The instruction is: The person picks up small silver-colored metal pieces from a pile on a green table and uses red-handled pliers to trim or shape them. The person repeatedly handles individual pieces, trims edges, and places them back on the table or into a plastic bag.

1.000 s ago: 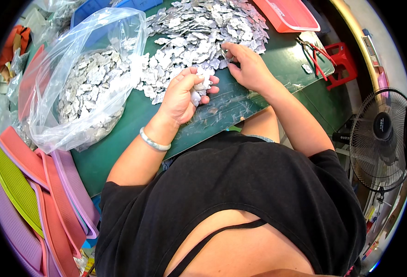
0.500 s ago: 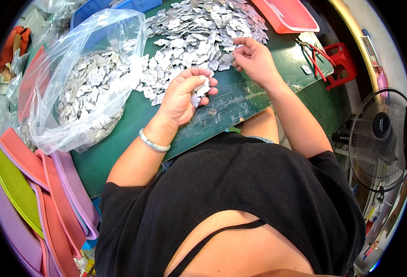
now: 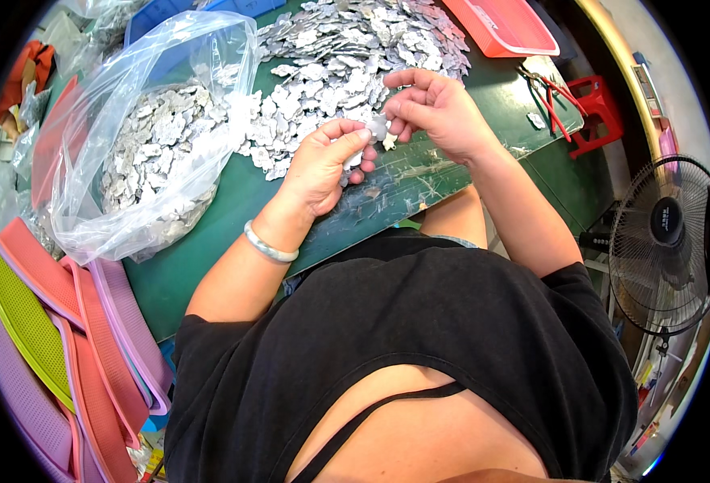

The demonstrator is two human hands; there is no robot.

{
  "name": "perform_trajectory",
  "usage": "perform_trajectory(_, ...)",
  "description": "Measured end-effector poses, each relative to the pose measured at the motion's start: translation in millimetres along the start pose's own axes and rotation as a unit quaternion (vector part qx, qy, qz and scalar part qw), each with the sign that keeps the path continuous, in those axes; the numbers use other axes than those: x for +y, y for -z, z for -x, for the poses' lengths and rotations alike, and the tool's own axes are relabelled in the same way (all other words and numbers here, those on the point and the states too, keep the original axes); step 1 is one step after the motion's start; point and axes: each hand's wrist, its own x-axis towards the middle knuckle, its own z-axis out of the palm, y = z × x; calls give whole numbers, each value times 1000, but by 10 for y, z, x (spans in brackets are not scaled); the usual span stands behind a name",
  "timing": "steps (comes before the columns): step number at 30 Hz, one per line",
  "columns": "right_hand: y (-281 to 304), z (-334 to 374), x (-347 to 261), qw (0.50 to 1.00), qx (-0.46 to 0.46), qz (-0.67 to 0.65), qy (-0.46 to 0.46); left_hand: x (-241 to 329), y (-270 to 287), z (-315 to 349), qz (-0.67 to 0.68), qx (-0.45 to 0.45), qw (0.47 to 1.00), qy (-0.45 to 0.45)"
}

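Observation:
My left hand (image 3: 323, 165), with a pale bangle (image 3: 268, 244) on its wrist, is curled round a few small flat grey metal pieces (image 3: 352, 161). Close to its right, my right hand (image 3: 443, 113) has thumb and fingers pinched on another flat metal piece (image 3: 377, 125), whose edge meets the left fingertips. Beyond both hands a large heap of the same lobed metal pieces (image 3: 355, 60) spreads over the green table (image 3: 395, 181). More pieces sit in an open clear plastic bag (image 3: 73, 217) on the left.
A red tray (image 3: 504, 28) and red-handled pliers (image 3: 550, 101) lie at the far right, with one loose piece (image 3: 535, 120) near them. A blue crate (image 3: 150, 22) stands behind the bag. Coloured perforated baskets (image 3: 29, 330) fill the lower left. A red stool (image 3: 596, 117) and a fan (image 3: 665, 241) stand right.
My right hand has come from the heap's near edge toward my left hand and now pinches a metal piece there. My left hand's fingers have shifted slightly.

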Motion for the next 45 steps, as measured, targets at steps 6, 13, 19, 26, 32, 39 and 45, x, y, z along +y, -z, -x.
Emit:
perform_trajectory(6,210,-57,332,851,32,478,215,27,31,14,77,-36,996,-7)
perform_trajectory(13,232,-78,412,846,61,475,234,-18,154,-21,135,-132,982,-33)
perform_trajectory(19,315,-132,402,874,85,418,231,17,123,-7,126,-110,985,-30)
perform_trajectory(26,212,-73,375,793,25,519,319,14,138,-17,129,-113,985,-9)
perform_trajectory(32,278,-92,399,944,40,313,98,52,39,21,54,-60,997,-8)
perform_trajectory(39,-19,67,2,996,-71,33,-37,-5,-23,22,18,3,1000,-20)
perform_trajectory(45,-4,90,200,941,0,324,101,1,10,9,37,8,999,-17)
